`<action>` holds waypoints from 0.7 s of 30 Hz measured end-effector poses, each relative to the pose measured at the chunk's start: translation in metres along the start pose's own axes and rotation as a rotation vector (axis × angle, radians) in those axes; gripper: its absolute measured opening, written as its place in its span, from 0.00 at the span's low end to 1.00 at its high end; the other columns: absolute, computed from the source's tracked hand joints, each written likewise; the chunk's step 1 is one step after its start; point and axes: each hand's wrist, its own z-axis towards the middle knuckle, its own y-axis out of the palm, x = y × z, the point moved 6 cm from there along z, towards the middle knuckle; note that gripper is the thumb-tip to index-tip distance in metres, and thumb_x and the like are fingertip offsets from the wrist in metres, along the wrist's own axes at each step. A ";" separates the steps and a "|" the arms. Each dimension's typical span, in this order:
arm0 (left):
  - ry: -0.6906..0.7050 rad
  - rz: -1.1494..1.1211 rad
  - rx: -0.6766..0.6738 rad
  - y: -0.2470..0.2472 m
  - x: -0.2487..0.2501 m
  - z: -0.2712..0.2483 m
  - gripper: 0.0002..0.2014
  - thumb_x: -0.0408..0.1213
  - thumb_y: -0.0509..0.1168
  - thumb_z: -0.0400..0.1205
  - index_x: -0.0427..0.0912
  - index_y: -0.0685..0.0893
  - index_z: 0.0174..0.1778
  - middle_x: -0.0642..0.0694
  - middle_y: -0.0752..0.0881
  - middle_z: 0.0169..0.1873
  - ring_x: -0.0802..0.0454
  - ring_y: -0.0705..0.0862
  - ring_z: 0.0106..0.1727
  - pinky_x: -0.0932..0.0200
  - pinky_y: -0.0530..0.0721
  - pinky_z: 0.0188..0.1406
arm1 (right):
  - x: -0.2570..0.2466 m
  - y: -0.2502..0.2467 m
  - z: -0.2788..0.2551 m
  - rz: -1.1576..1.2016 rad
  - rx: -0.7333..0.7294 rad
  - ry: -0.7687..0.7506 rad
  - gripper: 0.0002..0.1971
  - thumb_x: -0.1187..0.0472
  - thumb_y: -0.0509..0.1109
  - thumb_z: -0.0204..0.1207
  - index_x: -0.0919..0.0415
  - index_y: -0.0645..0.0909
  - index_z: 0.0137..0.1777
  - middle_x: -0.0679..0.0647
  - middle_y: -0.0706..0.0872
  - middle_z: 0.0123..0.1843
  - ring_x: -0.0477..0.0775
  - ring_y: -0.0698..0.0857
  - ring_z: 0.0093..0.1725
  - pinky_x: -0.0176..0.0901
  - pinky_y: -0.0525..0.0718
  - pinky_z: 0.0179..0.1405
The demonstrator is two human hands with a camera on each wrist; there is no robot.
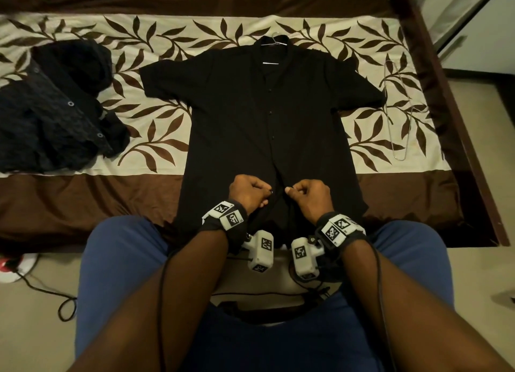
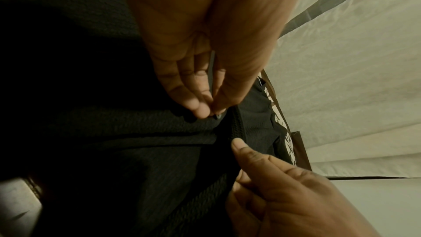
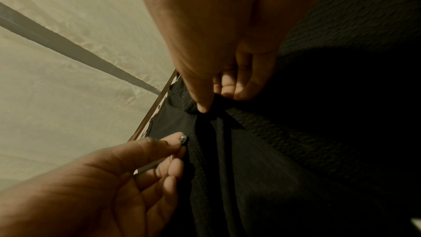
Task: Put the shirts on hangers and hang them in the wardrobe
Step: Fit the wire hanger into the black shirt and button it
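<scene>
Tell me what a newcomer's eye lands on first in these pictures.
First, the black shirt spread flat across the middle of the leaf-patterned bedspread, a wire hanger showing at its collar. At its lower front, the left hand pinches a button and the right hand pinches the opposite edge. A crumpled dark shirt lies at the left, and a spare hanger at the right.

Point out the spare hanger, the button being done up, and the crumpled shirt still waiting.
spare hanger point(image 1: 397, 112), head view, on its wire side.
button point(image 3: 183, 139), right wrist view, on its face.
crumpled shirt point(image 1: 55, 112), head view, on its buttoned front.
</scene>
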 end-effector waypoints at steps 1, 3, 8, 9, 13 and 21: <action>-0.002 -0.005 -0.001 0.000 0.000 0.000 0.08 0.26 0.71 0.80 0.41 0.90 0.38 0.40 0.92 0.38 0.53 0.86 0.31 0.61 0.87 0.36 | 0.001 0.000 0.000 0.001 -0.006 0.003 0.10 0.57 0.77 0.77 0.58 0.85 0.36 0.52 0.85 0.31 0.45 0.80 0.31 0.34 0.75 0.32; -0.002 -0.007 -0.001 0.000 0.000 0.001 0.08 0.26 0.71 0.80 0.41 0.90 0.38 0.40 0.92 0.39 0.54 0.86 0.31 0.62 0.86 0.35 | 0.003 0.001 0.000 -0.008 -0.031 0.020 0.07 0.61 0.76 0.77 0.56 0.84 0.37 0.50 0.84 0.31 0.46 0.80 0.32 0.35 0.75 0.34; 0.003 -0.008 0.005 0.001 -0.001 0.002 0.08 0.26 0.71 0.80 0.42 0.89 0.38 0.41 0.92 0.39 0.54 0.85 0.30 0.63 0.85 0.32 | 0.005 -0.001 0.001 -0.019 -0.027 0.050 0.05 0.64 0.77 0.75 0.57 0.85 0.39 0.50 0.84 0.32 0.45 0.81 0.33 0.34 0.75 0.35; 0.003 -0.014 0.006 0.001 -0.001 0.001 0.08 0.26 0.71 0.80 0.41 0.89 0.38 0.41 0.91 0.38 0.55 0.85 0.30 0.64 0.84 0.31 | 0.005 -0.002 0.001 -0.020 -0.013 0.047 0.05 0.62 0.77 0.75 0.59 0.85 0.39 0.51 0.85 0.32 0.46 0.82 0.33 0.33 0.75 0.34; -0.005 -0.018 -0.004 0.001 -0.001 0.000 0.09 0.25 0.70 0.80 0.41 0.89 0.37 0.42 0.90 0.36 0.56 0.85 0.28 0.65 0.83 0.28 | 0.005 0.000 0.003 -0.047 -0.057 0.019 0.09 0.61 0.74 0.78 0.56 0.83 0.36 0.50 0.84 0.31 0.46 0.81 0.32 0.38 0.77 0.37; -0.006 -0.006 -0.023 0.002 -0.004 0.003 0.08 0.26 0.71 0.80 0.42 0.90 0.38 0.42 0.91 0.36 0.55 0.86 0.30 0.63 0.83 0.31 | -0.002 -0.003 0.000 0.008 -0.022 0.011 0.09 0.61 0.77 0.74 0.54 0.82 0.35 0.50 0.86 0.32 0.51 0.88 0.35 0.44 0.88 0.40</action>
